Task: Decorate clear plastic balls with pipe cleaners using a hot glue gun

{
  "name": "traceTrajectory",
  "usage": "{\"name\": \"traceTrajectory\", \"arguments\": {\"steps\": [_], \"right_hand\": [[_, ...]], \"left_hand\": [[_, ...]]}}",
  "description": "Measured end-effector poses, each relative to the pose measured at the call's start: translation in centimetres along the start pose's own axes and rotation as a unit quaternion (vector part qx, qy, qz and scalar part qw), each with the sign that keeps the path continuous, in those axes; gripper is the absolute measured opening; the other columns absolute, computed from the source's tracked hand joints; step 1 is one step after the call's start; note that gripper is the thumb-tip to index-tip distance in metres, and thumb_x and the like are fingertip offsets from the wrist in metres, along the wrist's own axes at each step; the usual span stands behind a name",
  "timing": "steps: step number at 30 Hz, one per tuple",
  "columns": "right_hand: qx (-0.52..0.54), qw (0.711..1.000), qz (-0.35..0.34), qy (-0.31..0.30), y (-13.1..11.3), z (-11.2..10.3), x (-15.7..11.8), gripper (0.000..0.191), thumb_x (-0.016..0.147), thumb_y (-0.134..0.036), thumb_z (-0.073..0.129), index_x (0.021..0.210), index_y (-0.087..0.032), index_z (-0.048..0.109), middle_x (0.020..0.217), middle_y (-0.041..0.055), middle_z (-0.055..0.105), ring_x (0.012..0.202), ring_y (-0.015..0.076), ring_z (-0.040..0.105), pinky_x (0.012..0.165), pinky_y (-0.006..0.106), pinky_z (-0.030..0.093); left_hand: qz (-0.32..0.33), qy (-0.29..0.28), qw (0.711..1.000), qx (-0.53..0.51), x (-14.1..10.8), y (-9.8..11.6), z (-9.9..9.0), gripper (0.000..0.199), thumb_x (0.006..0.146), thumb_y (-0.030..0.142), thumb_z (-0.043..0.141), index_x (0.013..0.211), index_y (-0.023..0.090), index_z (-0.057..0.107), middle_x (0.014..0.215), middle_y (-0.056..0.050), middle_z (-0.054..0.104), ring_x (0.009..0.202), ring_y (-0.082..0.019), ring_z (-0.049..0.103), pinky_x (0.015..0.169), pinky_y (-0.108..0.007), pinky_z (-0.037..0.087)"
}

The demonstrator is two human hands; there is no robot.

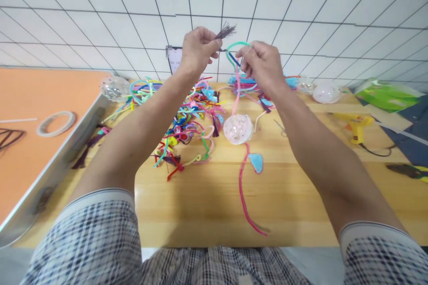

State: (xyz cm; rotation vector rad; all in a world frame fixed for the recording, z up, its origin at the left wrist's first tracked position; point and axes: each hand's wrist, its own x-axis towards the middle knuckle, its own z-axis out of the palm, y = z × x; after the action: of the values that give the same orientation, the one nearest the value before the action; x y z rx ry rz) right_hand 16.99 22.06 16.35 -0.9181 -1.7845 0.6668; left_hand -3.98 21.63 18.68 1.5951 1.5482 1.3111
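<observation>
Raised above the far side of the table, my left hand [200, 49] pinches a dark tassel [226, 31], its frayed end pointing up and right. My right hand [262, 62] is closed on a teal pipe cleaner [238, 44] bent into a loop. A short dark blue strip [234, 59] shows beside those fingers. Below the loop, a pink pipe cleaner [237, 91] runs down towards a clear ball [238, 129] with confetti-like specks; whether the ball hangs or rests is unclear. A magenta pipe cleaner [241, 182] and a light blue patch [256, 163] lie just in front of the ball.
A tangled heap of coloured pipe cleaners [187, 120] covers the table's left middle. Other clear balls [115, 88] [327, 92] stand at both sides. To the right are scissors [281, 128], a yellow glue gun [357, 127] and pliers [406, 170]. A phone [174, 59] leans at the back; a tape roll [56, 124] lies left.
</observation>
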Motion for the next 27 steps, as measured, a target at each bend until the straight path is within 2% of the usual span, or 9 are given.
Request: {"name": "traceTrajectory", "arguments": {"steps": [4,8,11,14,16,19,22,25,27], "right_hand": [[0.013,1.000,-0.026,0.004,-0.2,-1.5,0.8,0.046,0.113,-0.067,0.060,0.096,-0.025,0.071,0.076,-0.0003,0.071,0.054,0.0100,0.057,0.058,0.032,0.051],[0.031,0.999,0.008,0.012,-0.7,-2.0,0.3,0.029,0.115,-0.039,0.061,0.097,-0.022,0.075,0.081,0.0005,0.077,0.056,0.0088,0.058,0.052,0.027,0.040],[0.028,0.999,0.033,0.016,-0.6,-2.2,0.0,0.026,0.111,-0.034,0.066,0.091,-0.022,0.077,0.084,0.0027,0.078,0.058,0.0120,0.061,0.050,0.029,0.038],[0.031,0.994,0.078,0.068,0.1,-2.8,0.5,0.027,0.110,-0.029,0.066,0.086,-0.023,0.075,0.092,0.0054,0.080,0.066,0.0127,0.062,0.054,0.030,0.039],[0.067,0.988,0.098,0.096,0.6,-3.2,1.1,0.027,0.113,-0.029,0.063,0.088,-0.023,0.072,0.094,0.0063,0.081,0.074,0.0125,0.065,0.060,0.028,0.045],[0.130,0.984,0.097,0.075,1.2,-3.5,1.6,0.029,0.117,-0.046,0.058,0.099,-0.026,0.069,0.089,0.0034,0.078,0.084,0.0155,0.073,0.073,0.030,0.056],[0.131,0.986,0.098,0.036,0.9,-3.1,1.5,0.038,0.119,-0.061,0.050,0.109,-0.028,0.066,0.078,-0.0016,0.069,0.082,0.0163,0.075,0.074,0.032,0.057],[0.142,0.982,0.119,0.041,-0.4,-2.2,1.5,0.032,0.120,-0.056,0.052,0.108,-0.028,0.063,0.074,-0.0052,0.064,0.071,0.0134,0.069,0.069,0.030,0.055],[0.154,0.976,0.141,0.061,-1.2,-1.7,1.6,0.028,0.123,-0.045,0.048,0.105,-0.027,0.060,0.070,-0.0076,0.061,0.061,0.0100,0.062,0.065,0.028,0.052]], "left_hand": [[-0.033,-0.026,0.999,0.028,1.3,-2.3,0.8,0.036,0.082,0.060,0.083,0.107,0.034,0.076,0.102,0.006,0.090,0.113,-0.023,0.079,0.096,-0.044,0.059],[-0.051,-0.066,0.997,-0.005,1.7,-3.0,1.4,0.043,0.068,0.063,0.086,0.106,0.045,0.078,0.105,0.007,0.091,0.129,-0.031,0.080,0.096,-0.051,0.060],[-0.059,-0.064,0.995,-0.056,1.8,-2.7,1.4,0.055,0.073,0.069,0.080,0.124,0.048,0.074,0.123,0.009,0.089,0.137,-0.028,0.078,0.102,-0.051,0.062],[-0.057,-0.062,0.994,-0.071,2.1,-2.2,0.8,0.073,0.078,0.079,0.072,0.144,0.049,0.065,0.145,0.011,0.082,0.145,-0.026,0.072,0.109,-0.049,0.062],[-0.056,-0.073,0.994,-0.059,2.2,-1.9,0.3,0.078,0.077,0.085,0.068,0.150,0.055,0.062,0.151,0.014,0.079,0.153,-0.026,0.067,0.109,-0.049,0.061],[-0.050,-0.088,0.994,-0.028,1.7,-1.5,-0.1,0.080,0.079,0.082,0.065,0.155,0.060,0.059,0.148,0.015,0.080,0.155,-0.029,0.064,0.110,-0.052,0.058],[0.011,-0.037,0.999,0.023,0.5,-1.1,0.2,0.082,0.081,0.066,0.069,0.161,0.056,0.057,0.149,0.012,0.079,0.158,-0.031,0.057,0.122,-0.053,0.051],[0.092,-0.008,0.994,0.061,-0.9,-0.7,0.7,0.073,0.089,0.063,0.067,0.161,0.058,0.058,0.153,0.011,0.075,0.172,-0.027,0.038,0.129,-0.048,0.046],[0.077,-0.075,0.991,0.078,-1.4,-0.4,1.1,0.060,0.100,0.069,0.057,0.157,0.052,0.065,0.148,0.004,0.077,0.171,-0.029,0.041,0.125,-0.047,0.048]]}}
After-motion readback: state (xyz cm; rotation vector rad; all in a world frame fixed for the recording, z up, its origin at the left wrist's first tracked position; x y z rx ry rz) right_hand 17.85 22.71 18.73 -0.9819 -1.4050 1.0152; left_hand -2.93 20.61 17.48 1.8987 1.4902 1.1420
